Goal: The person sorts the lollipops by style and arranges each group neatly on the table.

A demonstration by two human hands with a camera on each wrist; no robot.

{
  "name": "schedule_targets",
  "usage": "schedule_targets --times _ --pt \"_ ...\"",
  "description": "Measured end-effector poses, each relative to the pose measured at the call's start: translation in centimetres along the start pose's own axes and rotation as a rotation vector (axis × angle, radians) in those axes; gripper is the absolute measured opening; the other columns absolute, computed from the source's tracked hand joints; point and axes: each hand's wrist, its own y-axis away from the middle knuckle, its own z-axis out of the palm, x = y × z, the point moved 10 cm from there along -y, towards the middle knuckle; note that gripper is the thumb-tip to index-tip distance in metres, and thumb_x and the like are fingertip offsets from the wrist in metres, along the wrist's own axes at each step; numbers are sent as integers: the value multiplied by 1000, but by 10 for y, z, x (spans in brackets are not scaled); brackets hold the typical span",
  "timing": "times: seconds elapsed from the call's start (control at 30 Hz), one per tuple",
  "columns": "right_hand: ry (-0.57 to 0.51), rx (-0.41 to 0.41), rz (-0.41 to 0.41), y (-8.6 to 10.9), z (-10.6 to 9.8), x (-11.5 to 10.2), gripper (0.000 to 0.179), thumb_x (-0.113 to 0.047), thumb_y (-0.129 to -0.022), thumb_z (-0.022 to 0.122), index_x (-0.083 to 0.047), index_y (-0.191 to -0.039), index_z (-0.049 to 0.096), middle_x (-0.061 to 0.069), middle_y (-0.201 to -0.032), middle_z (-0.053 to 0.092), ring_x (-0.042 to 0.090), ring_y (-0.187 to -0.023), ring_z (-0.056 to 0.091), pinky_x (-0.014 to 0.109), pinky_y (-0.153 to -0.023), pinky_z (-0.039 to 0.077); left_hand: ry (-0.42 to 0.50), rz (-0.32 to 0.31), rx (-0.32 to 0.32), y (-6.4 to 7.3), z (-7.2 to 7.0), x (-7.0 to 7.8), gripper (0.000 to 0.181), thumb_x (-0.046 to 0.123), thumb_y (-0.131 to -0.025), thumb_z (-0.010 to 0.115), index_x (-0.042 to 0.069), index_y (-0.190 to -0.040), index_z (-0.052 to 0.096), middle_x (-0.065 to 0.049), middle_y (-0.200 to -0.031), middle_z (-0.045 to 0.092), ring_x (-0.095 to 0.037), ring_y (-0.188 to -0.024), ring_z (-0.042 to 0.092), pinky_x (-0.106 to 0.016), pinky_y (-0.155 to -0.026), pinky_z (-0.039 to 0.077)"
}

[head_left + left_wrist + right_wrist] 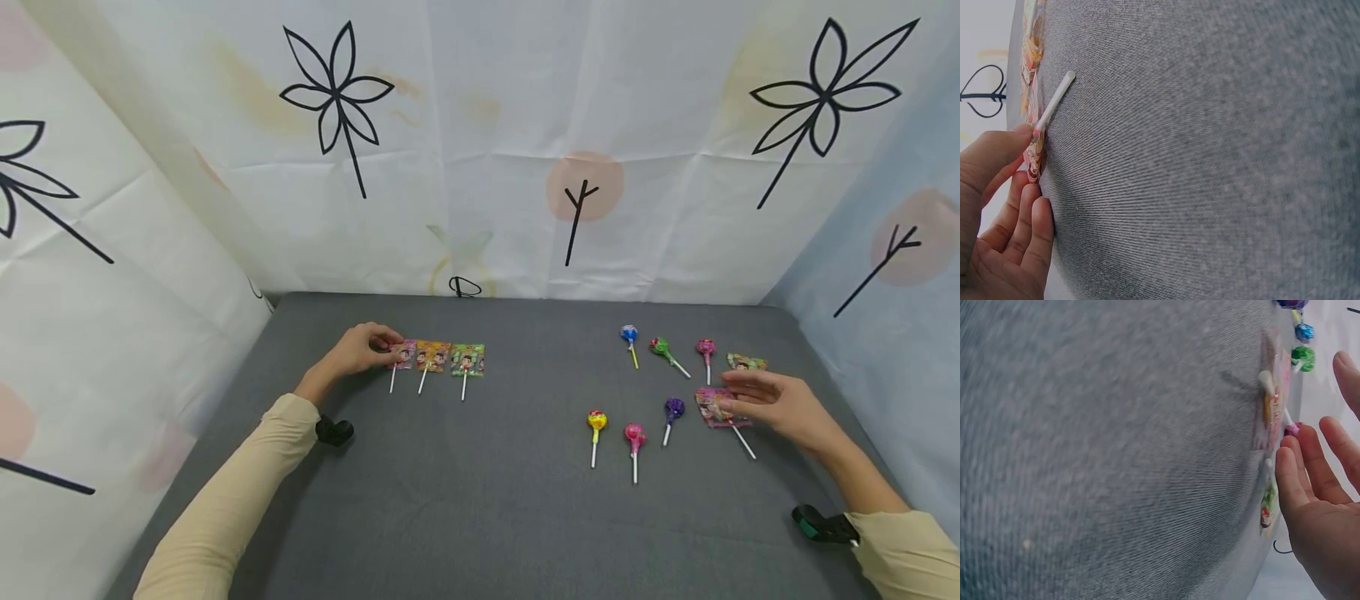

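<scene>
nearest on the grey table (pixel 480 525), a pink pop (pixel 635 434) and a yellow pop (pixel 597 421) lie side by side, sticks toward the near edge. a little past them, rightward, is a purple pop (pixel 674 408), then the right packet (pixel 709 406), just at the fingertips of the right hand (pixel 783 408), much the nearer of the two hands; the packet's stick slants nearward and off to the right. that hand is relaxed, thumb apart from the fingers, gripping nothing; whether it touches the packet is hard to tell. beyond lies the far packet (pixel 746 362), partly hidden by the hand. well across to the left, the left hand (pixel 360 348) pinches the left packet (pixel 406 354) at its left side between thumb and fingers, its stick pointing nearward. the orange packet (pixel 432 356) and green packet (pixel 468 359) carry that row rightward. over on the right, farther back, are a blue pop (pixel 629 334), a green pop (pixel 661 346) and a far pink pop (pixel 706 347); behind everything hangs a white curtain (pixel 480 108).
</scene>
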Motion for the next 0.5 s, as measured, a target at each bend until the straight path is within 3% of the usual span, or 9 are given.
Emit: schedule_targets --times 0.2,0.5 --pt "49 -1 -11 -5 0 3 54 -10 -93 78 15 -134 54 33 -130 55 -11 -102 57 12 -79 48 7 7 0 1 -1 0 34 20 -89 82 2 -117 74 -13 -108 65 -33 -103 65 -54 -89 47" --pt "132 -50 47 -9 5 13 61 -17 -92 80 15 -137 53 38 -139 46 -16 -101 48 9 -79 44 27 33 9 3 -1 1 33 19 -89 82 1 -116 73 -12 -106 66 -32 -100 66 -52 -85 50"
